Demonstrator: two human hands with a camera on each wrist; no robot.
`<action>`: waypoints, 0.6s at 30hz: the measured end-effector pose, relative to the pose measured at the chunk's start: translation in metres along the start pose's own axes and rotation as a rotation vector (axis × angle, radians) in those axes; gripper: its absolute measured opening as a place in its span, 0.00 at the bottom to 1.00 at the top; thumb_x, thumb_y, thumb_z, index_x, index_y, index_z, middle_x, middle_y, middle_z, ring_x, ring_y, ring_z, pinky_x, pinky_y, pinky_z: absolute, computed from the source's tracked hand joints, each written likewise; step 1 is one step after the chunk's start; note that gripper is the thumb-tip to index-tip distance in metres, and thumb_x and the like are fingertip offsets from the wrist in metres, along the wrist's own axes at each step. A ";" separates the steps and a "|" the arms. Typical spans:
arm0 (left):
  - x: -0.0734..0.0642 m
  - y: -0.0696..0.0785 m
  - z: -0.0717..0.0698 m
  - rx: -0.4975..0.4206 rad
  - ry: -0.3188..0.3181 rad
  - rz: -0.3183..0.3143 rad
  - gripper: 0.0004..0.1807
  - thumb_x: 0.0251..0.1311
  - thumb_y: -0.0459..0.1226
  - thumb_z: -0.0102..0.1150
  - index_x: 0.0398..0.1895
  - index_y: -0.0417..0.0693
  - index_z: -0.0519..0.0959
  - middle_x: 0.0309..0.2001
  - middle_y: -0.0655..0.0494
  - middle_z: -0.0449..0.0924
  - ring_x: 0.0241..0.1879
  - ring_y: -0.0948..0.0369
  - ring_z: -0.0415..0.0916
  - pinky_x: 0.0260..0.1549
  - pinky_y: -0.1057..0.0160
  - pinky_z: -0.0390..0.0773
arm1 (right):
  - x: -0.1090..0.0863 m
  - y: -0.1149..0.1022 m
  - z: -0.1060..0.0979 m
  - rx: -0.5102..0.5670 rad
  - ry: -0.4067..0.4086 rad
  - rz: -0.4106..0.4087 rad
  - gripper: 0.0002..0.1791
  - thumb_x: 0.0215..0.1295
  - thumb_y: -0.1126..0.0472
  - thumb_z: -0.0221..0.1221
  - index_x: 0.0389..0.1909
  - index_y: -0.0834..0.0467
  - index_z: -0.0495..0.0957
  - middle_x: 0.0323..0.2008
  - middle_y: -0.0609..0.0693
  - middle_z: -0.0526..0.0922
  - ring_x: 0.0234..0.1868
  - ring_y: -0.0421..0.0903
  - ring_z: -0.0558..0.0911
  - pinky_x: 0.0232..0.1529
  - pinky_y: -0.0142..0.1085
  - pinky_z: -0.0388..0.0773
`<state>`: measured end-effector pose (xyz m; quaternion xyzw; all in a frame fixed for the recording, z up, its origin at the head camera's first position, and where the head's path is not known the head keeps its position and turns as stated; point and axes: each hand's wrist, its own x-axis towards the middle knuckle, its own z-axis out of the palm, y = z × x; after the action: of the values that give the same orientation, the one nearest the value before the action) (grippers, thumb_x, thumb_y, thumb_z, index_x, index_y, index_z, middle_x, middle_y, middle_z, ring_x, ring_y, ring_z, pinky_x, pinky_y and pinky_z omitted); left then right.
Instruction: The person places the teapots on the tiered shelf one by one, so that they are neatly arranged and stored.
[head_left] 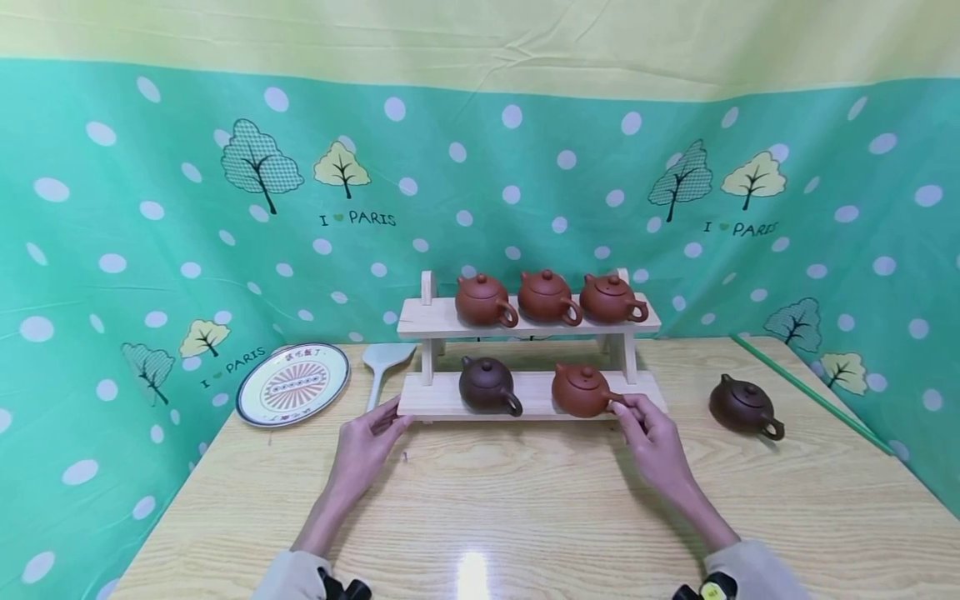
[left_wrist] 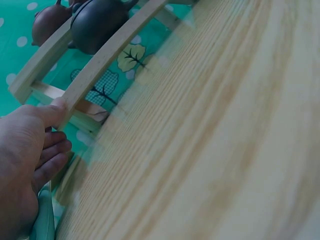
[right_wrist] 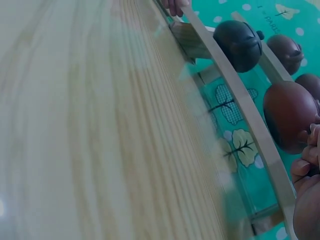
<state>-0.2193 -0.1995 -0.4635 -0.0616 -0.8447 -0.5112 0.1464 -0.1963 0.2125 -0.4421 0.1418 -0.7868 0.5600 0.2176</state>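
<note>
A two-tier wooden display rack (head_left: 442,407) stands at the middle of the table. My right hand (head_left: 654,440) pinches the handle of a reddish-brown teapot (head_left: 579,392) at the right of the lower shelf. At that shelf's left end, my left hand (head_left: 363,450) grips the board, its thumb (left_wrist: 52,114) on the front edge. Between the hands, a dark teapot (head_left: 486,387) sits on the same shelf. Three reddish-brown teapots stand in a row above, with the left one (head_left: 482,302) near the middle of the upper shelf (head_left: 420,320).
Another dark teapot (head_left: 742,407) stands on the table (head_left: 540,508) to the right of the rack. Beyond it, a thin green stick (head_left: 813,396) lies along the table's right edge. A patterned plate (head_left: 251,404) and a pale spatula (head_left: 384,357) are on the left.
</note>
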 end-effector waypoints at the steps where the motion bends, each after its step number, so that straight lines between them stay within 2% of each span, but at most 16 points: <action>1: 0.000 0.000 0.000 0.002 0.001 0.001 0.28 0.64 0.39 0.72 0.63 0.34 0.78 0.52 0.38 0.85 0.49 0.48 0.86 0.48 0.64 0.86 | 0.000 0.000 0.001 0.007 -0.004 0.000 0.06 0.78 0.72 0.54 0.42 0.67 0.79 0.20 0.45 0.68 0.18 0.35 0.63 0.10 0.37 0.57; 8: 0.000 -0.001 -0.001 0.009 0.005 0.017 0.28 0.64 0.39 0.72 0.63 0.33 0.78 0.52 0.38 0.85 0.50 0.47 0.86 0.48 0.64 0.86 | 0.002 -0.002 0.012 0.031 -0.008 -0.003 0.05 0.77 0.72 0.55 0.43 0.68 0.80 0.20 0.46 0.69 0.19 0.36 0.65 0.12 0.35 0.60; 18: 0.000 -0.001 -0.001 0.003 0.004 0.024 0.28 0.64 0.39 0.72 0.63 0.33 0.78 0.52 0.38 0.85 0.49 0.47 0.86 0.47 0.65 0.86 | 0.004 0.000 0.024 0.065 -0.001 -0.031 0.04 0.76 0.73 0.56 0.42 0.68 0.80 0.19 0.52 0.71 0.18 0.36 0.65 0.10 0.35 0.58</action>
<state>-0.2193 -0.2008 -0.4643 -0.0703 -0.8445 -0.5081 0.1543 -0.2041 0.1901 -0.4469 0.1612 -0.7659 0.5819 0.2209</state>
